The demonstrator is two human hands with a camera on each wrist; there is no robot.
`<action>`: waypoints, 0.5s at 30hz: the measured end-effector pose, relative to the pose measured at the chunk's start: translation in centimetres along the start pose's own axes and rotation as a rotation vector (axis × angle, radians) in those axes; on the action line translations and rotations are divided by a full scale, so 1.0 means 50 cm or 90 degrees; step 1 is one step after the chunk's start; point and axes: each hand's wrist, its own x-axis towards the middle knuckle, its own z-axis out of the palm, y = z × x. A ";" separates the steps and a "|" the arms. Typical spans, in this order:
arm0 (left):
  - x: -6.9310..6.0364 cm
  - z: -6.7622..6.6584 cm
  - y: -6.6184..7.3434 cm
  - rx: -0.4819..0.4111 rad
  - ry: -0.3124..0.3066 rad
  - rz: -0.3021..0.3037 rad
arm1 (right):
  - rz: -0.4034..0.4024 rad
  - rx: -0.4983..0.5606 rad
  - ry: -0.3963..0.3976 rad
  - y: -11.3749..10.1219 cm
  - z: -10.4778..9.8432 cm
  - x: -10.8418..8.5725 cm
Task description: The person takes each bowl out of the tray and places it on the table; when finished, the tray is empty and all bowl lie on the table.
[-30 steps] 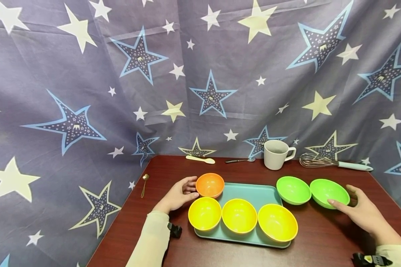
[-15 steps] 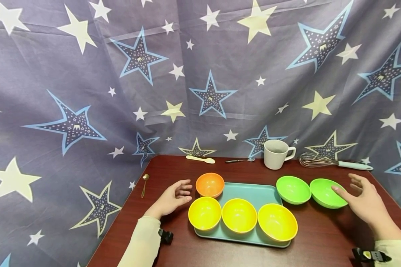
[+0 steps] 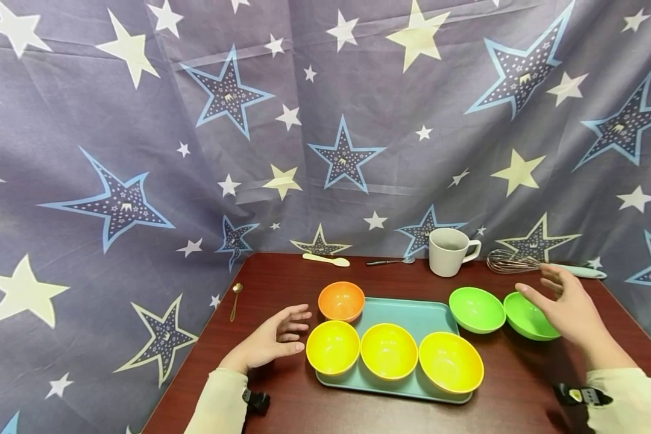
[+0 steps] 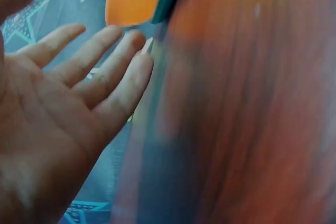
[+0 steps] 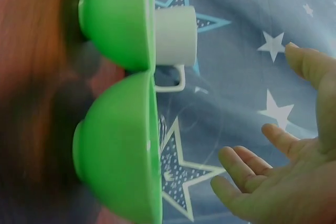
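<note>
My left hand [image 3: 271, 339] hovers left of the yellow bowl [image 3: 333, 348] and the orange bowl [image 3: 341, 301], touching neither; its fingers are relaxed, and the left wrist view shows the bare palm. Above the right-hand green bowl [image 3: 527, 318] is my right hand [image 3: 566, 310], which covers part of that bowl in the head view. Its fingers are spread and hold nothing, as the right wrist view confirms. Beside that bowl, rim to rim, sits another green bowl [image 5: 118, 19]. Two more yellow bowls, a middle one [image 3: 389, 351] and a right one [image 3: 451, 363], stand in a row on the teal tray [image 3: 407, 308].
Along the back lie a cream spoon [image 3: 325, 260], a dark-handled spoon [image 3: 389, 261], a white mug [image 3: 448, 252] and a whisk [image 3: 515, 261]. A small gold spoon [image 3: 235, 301] rests at the left. A starry curtain [image 3: 282, 144] hangs behind the table.
My left hand has drawn away from the orange bowl, leftward and toward me. The right hand has left the green bowl's rim and moved up and left over it. The bowls stay put.
</note>
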 end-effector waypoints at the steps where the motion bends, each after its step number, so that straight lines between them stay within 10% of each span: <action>1: -0.003 0.002 0.000 -0.021 -0.011 0.009 | -0.001 0.006 -0.004 -0.007 0.003 0.002; 15: -0.021 0.046 0.007 0.011 -0.004 0.015 | -0.044 0.056 -0.050 -0.087 0.048 0.035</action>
